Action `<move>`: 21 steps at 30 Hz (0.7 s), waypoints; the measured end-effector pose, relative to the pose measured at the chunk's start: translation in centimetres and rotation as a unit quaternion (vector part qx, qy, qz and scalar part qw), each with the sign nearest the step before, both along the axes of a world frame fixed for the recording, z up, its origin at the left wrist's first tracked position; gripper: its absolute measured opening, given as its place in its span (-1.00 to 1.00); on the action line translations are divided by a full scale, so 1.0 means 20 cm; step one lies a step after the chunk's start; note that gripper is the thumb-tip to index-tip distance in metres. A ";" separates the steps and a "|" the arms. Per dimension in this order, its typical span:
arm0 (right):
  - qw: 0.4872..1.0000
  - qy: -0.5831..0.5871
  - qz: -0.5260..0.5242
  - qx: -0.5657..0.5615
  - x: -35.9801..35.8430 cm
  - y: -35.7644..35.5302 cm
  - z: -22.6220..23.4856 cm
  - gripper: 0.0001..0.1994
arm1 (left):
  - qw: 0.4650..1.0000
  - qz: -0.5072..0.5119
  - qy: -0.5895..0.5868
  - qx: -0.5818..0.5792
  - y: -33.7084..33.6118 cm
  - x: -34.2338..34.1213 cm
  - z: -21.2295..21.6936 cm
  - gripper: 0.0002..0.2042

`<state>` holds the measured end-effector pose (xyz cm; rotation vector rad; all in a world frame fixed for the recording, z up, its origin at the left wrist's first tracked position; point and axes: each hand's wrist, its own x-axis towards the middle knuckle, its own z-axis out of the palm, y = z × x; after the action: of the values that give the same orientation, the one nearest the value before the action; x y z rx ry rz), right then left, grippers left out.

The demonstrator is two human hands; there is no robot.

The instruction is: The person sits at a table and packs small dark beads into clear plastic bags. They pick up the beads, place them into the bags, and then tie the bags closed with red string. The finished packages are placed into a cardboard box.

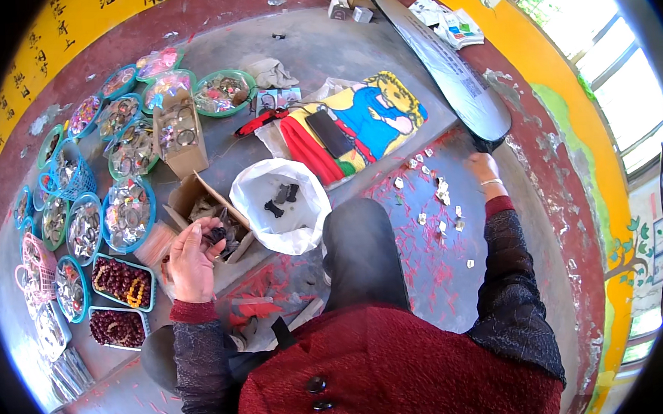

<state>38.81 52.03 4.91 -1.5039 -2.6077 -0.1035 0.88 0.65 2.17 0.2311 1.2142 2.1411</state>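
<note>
My left hand (192, 264) is raised beside an open cardboard box (199, 185), with its fingers pinched on a small dark bundle (217, 234), perhaps a hair tie. More dark pieces fill that box. Just right of it stands a white-lined basin (250, 187) with several black bundles (280, 199) lying on its bottom. Far out to the right, my right hand (484, 169) is closed at the black lower tip of a long plastic-wrapped board (444, 59). Whether its fingers grip that tip or something small is hidden.
Baskets of trinkets (129, 215) crowd the left, near two trays of dark red beads (123, 284). A phone (329, 134) lies on a colourful cartoon cloth (372, 119) ahead. Red scraps and small white pieces (442, 190) litter the floor. A second box (179, 136) stands behind.
</note>
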 end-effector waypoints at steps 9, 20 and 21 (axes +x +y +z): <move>0.634 0.366 0.292 -0.615 -1.44 -1.26 -0.07 -0.64 | 0.994 0.038 -0.065 0.074 0.01 -0.01 0.00 -0.78; 0.503 0.338 0.266 -0.750 -1.78 -1.75 -0.22 -0.78 | 0.990 0.092 -0.087 0.062 -0.03 -0.04 -0.05 -0.80; 0.501 0.345 0.256 -0.751 -1.78 -1.74 -0.23 -0.78 | 0.990 0.088 -0.089 0.065 -0.02 -0.04 -0.05 -0.80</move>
<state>3.23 17.15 0.38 -0.2853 -1.8115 2.6361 0.15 0.29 1.23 -0.0121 1.0266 2.3402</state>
